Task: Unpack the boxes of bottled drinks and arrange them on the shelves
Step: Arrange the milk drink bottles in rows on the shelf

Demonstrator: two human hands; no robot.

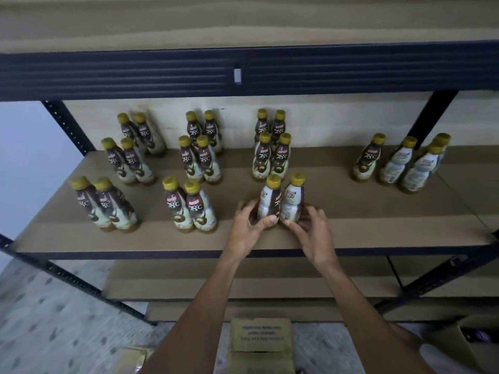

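A pale floor (54,333) flecked with small dark grey spots spreads across the lower left. Above it, a plain, pale bluish wall (24,147) fills the left edge.

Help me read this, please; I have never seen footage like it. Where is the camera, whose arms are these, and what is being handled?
There is no machine here. A person wears a wide-angle camera on the head, so this single picture looks forward and down along their own arms. The left hand grips the left-hand bottle, and the right hand grips the right-hand bottle. Both bottles are upright, side by side, at the front of the shelf board. Other yellow-capped bottles stand on it, mostly in pairs. A cardboard box sits on the floor below.
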